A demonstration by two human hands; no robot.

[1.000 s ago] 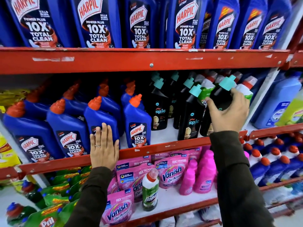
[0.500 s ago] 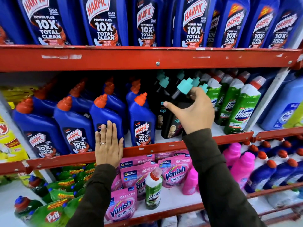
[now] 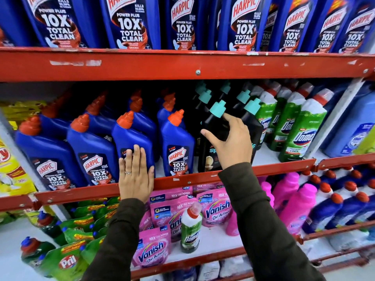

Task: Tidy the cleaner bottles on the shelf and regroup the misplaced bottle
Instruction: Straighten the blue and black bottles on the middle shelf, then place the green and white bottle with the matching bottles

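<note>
My right hand [image 3: 231, 145] grips a black bottle with a teal cap [image 3: 212, 123] by its shoulder. The bottle stands at the front of the middle shelf [image 3: 284, 166], just right of the blue Harpic row. More black teal-capped bottles [image 3: 250, 110] stand behind and beside it. My left hand [image 3: 135, 175] lies flat, fingers together, against the front of a blue Harpic bottle [image 3: 132, 136] and the shelf rail. On the shelf below, a lone green Domex bottle [image 3: 190, 230] stands among pink Vanish pouches [image 3: 217, 207]. The other Domex bottles [image 3: 300, 134] stand at the middle shelf's right.
Large Harpic bottles [image 3: 129, 23] fill the top shelf. Pink bottles [image 3: 298, 203] and blue red-capped bottles [image 3: 332, 209] sit at lower right, green Pril pouches [image 3: 67, 262] at lower left. Light blue bottles [image 3: 357, 128] stand beyond the white upright at the right.
My right hand has carried the black bottle leftward, from beside the Domex bottles to next to the Harpic row, and lowered it to the shelf. My left hand has stayed put.
</note>
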